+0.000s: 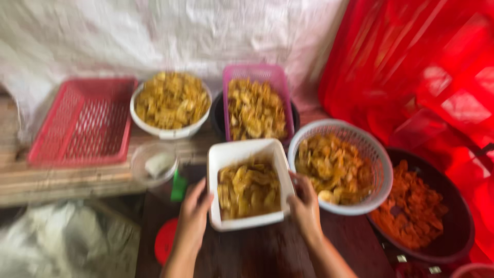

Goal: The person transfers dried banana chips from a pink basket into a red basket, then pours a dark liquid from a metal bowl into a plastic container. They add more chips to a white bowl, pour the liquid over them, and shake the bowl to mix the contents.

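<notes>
Tub [242,154] between both hands' grip

Smooth white plastic tub [246,153], perforated red plastic tray [82,121], rough wooden bench [62,180]

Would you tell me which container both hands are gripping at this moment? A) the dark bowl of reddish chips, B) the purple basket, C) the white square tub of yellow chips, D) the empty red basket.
C: the left hand and the right hand clasp opposite sides of the white square tub, which holds yellow chips, while the other containers sit apart, untouched.
</notes>
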